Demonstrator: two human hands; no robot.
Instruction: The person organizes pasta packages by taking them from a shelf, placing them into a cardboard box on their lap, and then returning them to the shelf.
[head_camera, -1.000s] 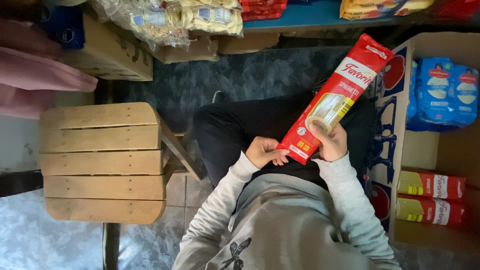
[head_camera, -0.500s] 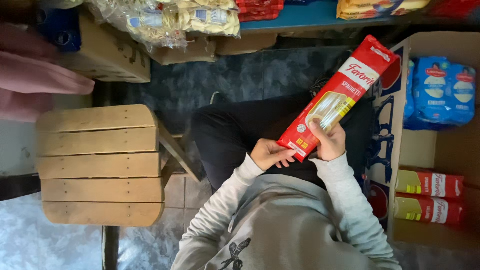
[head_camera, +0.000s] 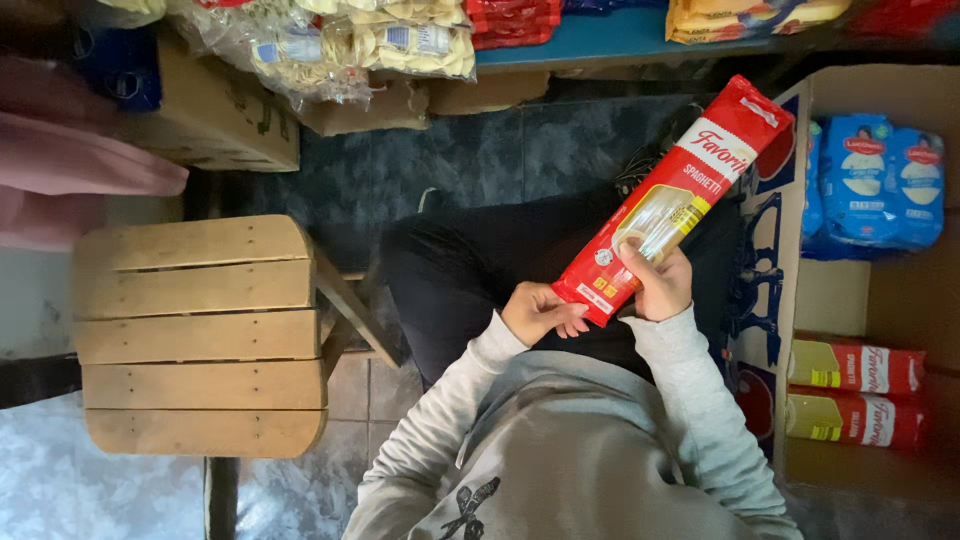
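A long red packet of spaghetti (head_camera: 672, 200) with a clear window slants up to the right over my lap. My right hand (head_camera: 655, 283) grips it near its lower part. My left hand (head_camera: 540, 311) pinches the packet's bottom corner with its fingers. Both arms are in grey sleeves, and my legs are in dark trousers.
A slatted wooden stool (head_camera: 195, 335) stands at my left. A cardboard box (head_camera: 850, 300) at the right holds blue packets (head_camera: 880, 180) and more red spaghetti packets (head_camera: 855, 390). Bags of pasta (head_camera: 350, 40) lie on cardboard boxes at the top, beside a blue shelf edge (head_camera: 600, 30).
The packet has stayed in both hands with barely any shift; its top end has tipped slightly lower and to the right.
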